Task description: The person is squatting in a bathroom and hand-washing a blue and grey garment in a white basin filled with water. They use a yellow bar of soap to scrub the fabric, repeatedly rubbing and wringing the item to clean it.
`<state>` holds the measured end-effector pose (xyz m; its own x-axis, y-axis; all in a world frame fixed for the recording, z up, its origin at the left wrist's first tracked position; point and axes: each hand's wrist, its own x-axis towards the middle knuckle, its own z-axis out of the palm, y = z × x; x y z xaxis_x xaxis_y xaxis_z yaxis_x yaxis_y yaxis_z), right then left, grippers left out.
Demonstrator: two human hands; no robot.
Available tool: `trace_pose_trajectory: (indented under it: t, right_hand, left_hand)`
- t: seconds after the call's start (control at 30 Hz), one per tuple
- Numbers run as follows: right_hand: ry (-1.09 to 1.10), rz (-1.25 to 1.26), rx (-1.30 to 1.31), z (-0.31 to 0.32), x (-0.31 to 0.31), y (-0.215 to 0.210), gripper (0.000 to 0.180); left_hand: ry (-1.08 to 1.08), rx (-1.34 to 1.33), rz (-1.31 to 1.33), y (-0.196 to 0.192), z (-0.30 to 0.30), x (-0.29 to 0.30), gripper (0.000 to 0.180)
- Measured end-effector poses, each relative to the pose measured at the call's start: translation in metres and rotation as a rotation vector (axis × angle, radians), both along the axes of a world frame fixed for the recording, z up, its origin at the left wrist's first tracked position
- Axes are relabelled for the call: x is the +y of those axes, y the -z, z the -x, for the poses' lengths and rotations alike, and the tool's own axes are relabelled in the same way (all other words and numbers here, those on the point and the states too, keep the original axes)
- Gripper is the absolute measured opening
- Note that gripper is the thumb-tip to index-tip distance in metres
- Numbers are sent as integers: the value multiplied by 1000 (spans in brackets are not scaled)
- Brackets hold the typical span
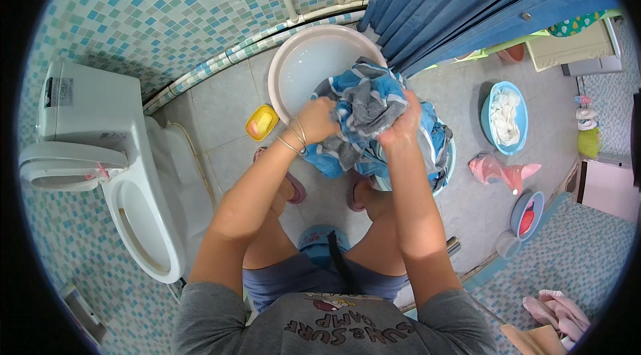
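Observation:
Bunched, wet-looking striped cloth [370, 104] in blue, grey and white is held up between my two hands. My left hand [318, 120], with bangles at the wrist, is closed on its left side. On its right side, my right hand [404, 119] grips a fold. Behind the cloth stands a large pale pink basin [275, 68] of cloudy water, and part of the fabric overlaps its rim. More of the same cloth drapes down to the right into another basin [452, 166], mostly hidden beneath it. A yellow soap dish [259, 131] sits on the floor left of my left hand.
A white toilet [143, 221] with its lid raised stands at left. Blue curtains [454, 1] hang at the back right. On the tiled floor at right are a blue basin [487, 124] holding white cloth, a pink plastic bag [501, 173] and a small basin [517, 211] with something red.

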<state>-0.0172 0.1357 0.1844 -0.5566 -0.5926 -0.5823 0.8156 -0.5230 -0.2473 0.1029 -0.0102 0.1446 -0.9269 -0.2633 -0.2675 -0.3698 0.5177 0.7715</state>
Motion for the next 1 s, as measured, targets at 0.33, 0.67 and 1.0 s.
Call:
trace_pose_trajectory:
  t: [0.33, 0.67, 1.0]
  right_hand:
    - [-57, 131, 120, -13, -5, 87, 33]
    - [-136, -18, -24, -21, -1, 54, 38]
    - [-153, -376, 119, -21, -15, 3, 25]
  left_hand:
    - [-282, 634, 119, -43, 20, 69, 50]
    - [-332, 650, 220, -58, 22, 79, 36]
    - [-241, 609, 92, -63, 15, 73, 9]
